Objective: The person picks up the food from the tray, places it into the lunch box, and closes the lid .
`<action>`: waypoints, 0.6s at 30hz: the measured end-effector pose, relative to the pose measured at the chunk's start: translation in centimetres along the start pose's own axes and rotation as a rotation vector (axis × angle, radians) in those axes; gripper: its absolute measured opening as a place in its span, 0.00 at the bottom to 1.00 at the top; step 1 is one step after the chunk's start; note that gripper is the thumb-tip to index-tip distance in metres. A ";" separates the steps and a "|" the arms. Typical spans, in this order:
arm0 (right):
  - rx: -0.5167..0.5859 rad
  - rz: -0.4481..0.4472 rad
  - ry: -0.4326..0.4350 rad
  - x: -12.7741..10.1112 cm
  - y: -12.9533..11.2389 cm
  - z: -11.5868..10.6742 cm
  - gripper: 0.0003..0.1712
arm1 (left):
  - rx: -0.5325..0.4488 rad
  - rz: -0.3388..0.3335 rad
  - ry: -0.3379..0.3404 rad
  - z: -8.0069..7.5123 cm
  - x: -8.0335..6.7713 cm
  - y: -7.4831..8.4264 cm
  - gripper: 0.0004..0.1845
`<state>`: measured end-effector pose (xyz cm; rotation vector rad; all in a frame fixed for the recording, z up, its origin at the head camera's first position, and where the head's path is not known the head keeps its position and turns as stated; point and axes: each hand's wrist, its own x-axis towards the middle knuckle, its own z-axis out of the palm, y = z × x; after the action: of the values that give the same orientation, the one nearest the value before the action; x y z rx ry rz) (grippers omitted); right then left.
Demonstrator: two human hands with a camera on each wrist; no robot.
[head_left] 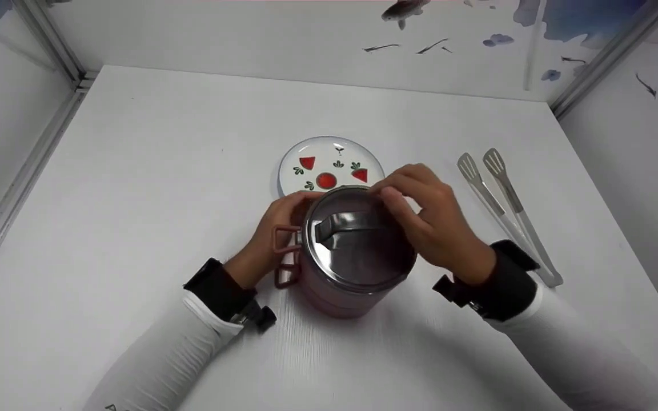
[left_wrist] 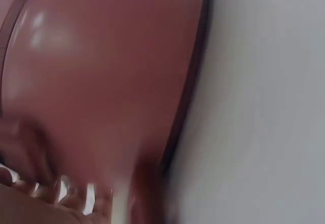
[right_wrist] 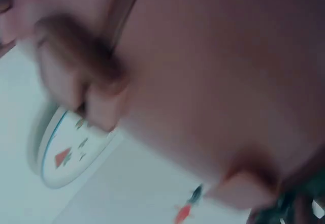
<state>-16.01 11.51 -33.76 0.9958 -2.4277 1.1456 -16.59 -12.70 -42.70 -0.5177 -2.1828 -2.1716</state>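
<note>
The left hand (head_left: 275,231) wraps the left side of a pink stacked lunch container (head_left: 337,297), its fingers curled against the wall just behind the pink side clasps (head_left: 286,257); the grip is closed round the body. The left wrist view shows only that pink wall (left_wrist: 101,82), close up and blurred, with the white table (left_wrist: 264,107) beside it. The right hand (head_left: 434,225) hovers over the right rim of the steel lid (head_left: 363,251), fingers bent with their tips at the far edge of the lid; whether they pinch the rim or only touch it cannot be told. In the right wrist view, blurred fingers (right_wrist: 71,71) lie against the container's pink side (right_wrist: 213,71). A folded steel handle (head_left: 343,224) lies flat across the lid. The container stands upright near the middle of the table (head_left: 135,200), towards the person. Just behind it, partly hidden by the lid, lies a round white plate (head_left: 329,162) painted with red fruit shapes and green leaves. Metal tongs (head_left: 506,211) lie to the right, well apart from the container, their heads pointing away from the person.
</note>
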 end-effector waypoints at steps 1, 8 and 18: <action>0.026 0.028 0.006 -0.2 0.4 -0.4 0.13 | -0.078 -0.061 0.018 -0.3 0.2 0.5 0.20; 0.234 0.219 -0.100 -1.5 2.6 -0.4 0.20 | -0.169 -0.002 0.036 -2.1 -0.1 4.5 0.26; 0.498 0.293 -0.152 -2.6 3.6 1.1 0.26 | 0.136 0.034 -0.100 0.0 -1.1 6.1 0.22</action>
<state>-16.55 13.47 -37.83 0.8946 -2.5213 1.9063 -14.06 -13.04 -37.09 -0.6639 -2.3322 -2.0039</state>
